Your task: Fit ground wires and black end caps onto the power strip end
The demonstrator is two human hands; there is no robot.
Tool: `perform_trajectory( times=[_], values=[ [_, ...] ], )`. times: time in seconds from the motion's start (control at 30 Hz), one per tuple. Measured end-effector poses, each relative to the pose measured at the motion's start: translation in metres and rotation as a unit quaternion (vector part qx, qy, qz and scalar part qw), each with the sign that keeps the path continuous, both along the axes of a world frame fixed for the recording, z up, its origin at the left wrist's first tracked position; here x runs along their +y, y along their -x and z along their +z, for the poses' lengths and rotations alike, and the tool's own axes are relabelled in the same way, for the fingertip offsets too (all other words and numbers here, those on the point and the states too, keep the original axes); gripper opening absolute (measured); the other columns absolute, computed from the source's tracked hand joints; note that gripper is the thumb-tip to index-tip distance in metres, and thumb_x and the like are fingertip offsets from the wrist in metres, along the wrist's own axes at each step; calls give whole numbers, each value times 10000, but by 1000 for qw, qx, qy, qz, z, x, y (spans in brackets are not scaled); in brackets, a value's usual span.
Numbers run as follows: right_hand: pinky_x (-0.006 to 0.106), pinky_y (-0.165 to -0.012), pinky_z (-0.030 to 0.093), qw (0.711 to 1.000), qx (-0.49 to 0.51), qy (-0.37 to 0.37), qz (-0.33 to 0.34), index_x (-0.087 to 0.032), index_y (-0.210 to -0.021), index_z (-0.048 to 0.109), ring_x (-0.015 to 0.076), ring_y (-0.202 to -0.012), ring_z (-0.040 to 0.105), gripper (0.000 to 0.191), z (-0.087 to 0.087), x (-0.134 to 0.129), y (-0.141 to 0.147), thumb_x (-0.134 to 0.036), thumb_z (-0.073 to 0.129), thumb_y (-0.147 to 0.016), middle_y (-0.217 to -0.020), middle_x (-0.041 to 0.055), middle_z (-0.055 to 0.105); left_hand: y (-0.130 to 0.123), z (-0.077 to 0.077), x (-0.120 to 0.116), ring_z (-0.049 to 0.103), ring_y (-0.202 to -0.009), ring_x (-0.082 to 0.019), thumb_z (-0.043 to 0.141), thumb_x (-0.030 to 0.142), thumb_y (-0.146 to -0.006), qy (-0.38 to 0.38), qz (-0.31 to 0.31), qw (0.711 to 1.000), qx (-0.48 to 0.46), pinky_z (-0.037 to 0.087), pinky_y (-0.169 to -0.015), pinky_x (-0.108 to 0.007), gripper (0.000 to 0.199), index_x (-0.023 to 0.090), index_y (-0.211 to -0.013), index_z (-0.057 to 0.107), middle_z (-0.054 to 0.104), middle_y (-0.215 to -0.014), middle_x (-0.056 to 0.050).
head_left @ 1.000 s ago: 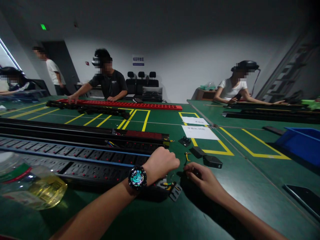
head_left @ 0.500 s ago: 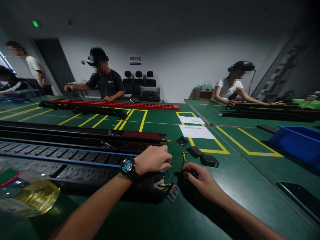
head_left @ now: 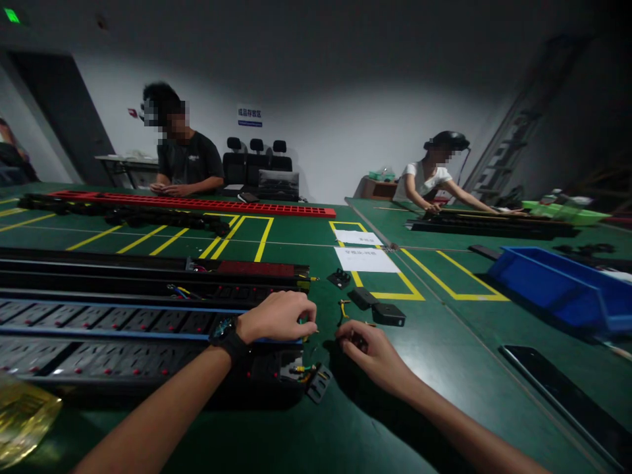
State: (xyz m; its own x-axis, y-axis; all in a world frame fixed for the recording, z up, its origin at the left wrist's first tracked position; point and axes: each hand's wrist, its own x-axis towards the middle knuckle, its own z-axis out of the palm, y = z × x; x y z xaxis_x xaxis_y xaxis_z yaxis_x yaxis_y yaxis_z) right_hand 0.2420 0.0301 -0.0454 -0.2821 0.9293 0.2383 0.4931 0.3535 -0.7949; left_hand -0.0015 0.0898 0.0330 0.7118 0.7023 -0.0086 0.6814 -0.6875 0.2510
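Note:
My left hand (head_left: 280, 317), a watch on its wrist, rests over the end of the blue-edged power strip (head_left: 148, 322). Its fingers are curled down, with a bit of green wire showing beside them; what they grip is hidden. Just to the right, above the green table, my right hand (head_left: 372, 352) is closed, thumb and fingers together, and I cannot make out what is in it. A nearer power strip (head_left: 123, 359) has wires at its open end, beside a grey end plate with slots (head_left: 319, 384). A short yellow wire (head_left: 343, 311) lies beyond my right hand.
Two black blocks (head_left: 388, 314) and a small black part (head_left: 340, 278) lie ahead. A blue bin (head_left: 557, 289) and a phone (head_left: 563, 395) are at right, a bottle of yellow liquid (head_left: 24, 418) at left. Two co-workers sit across the table, behind a red rail (head_left: 197, 203) and black rails (head_left: 488, 225).
The view has swung right, so things sit further left. Both my hands keep nearly the same places and poses. The left co-worker's outstretched arm has drawn in.

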Motion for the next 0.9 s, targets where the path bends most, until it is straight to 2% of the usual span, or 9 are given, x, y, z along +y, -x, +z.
perform_trajectory(
  times=[0.1, 0.3, 0.6, 0.8, 0.9],
  values=[
    [292, -617, 435, 1000, -3, -4, 3, -209, -918, 698, 182, -676, 603, 173, 2, 0, 0, -299, 550, -903, -763, 14, 676, 0, 1, 0, 671, -914, -212, 653, 371, -918, -1, 5, 1000, -2, 435, -711, -287, 165, 227, -919, 735, 713, -974, -34],
    [295, -640, 437, 1000, -6, 4, 7, -204, -928, 691, 180, -692, 606, 163, 5, -1, 1, -270, 546, -892, -783, 18, 678, 7, 2, 5, 663, -922, -183, 682, 314, -864, 48, -33, 997, -43, 438, -764, -278, 163, 233, -1000, 720, 732, -1029, -13],
    [306, -632, 441, 999, -34, -13, 14, -215, -947, 695, 190, -691, 624, 175, 4, -3, 1, -285, 538, -917, -788, 32, 704, 9, -1, 11, 640, -888, -174, 704, 311, -877, 76, -37, 995, -54, 412, -737, -275, 121, 215, -940, 743, 714, -967, -14],
    [332, -664, 484, 997, -52, -64, -1, -229, -1000, 692, 208, -722, 640, 200, 4, 1, -5, -324, 521, -957, -822, 43, 691, 9, -3, 11, 631, -894, -187, 723, 336, -891, 75, -35, 995, -49, 401, -743, -289, 121, 225, -931, 745, 715, -972, -29],
    [357, -723, 505, 986, -121, -108, -50, -252, -1052, 692, 227, -803, 662, 223, 9, 8, -20, -322, 490, -986, -955, 72, 700, 9, -3, 11, 631, -899, -188, 732, 335, -895, 80, -36, 995, -49, 399, -751, -295, 109, 230, -917, 746, 712, -970, -27]
  ],
)
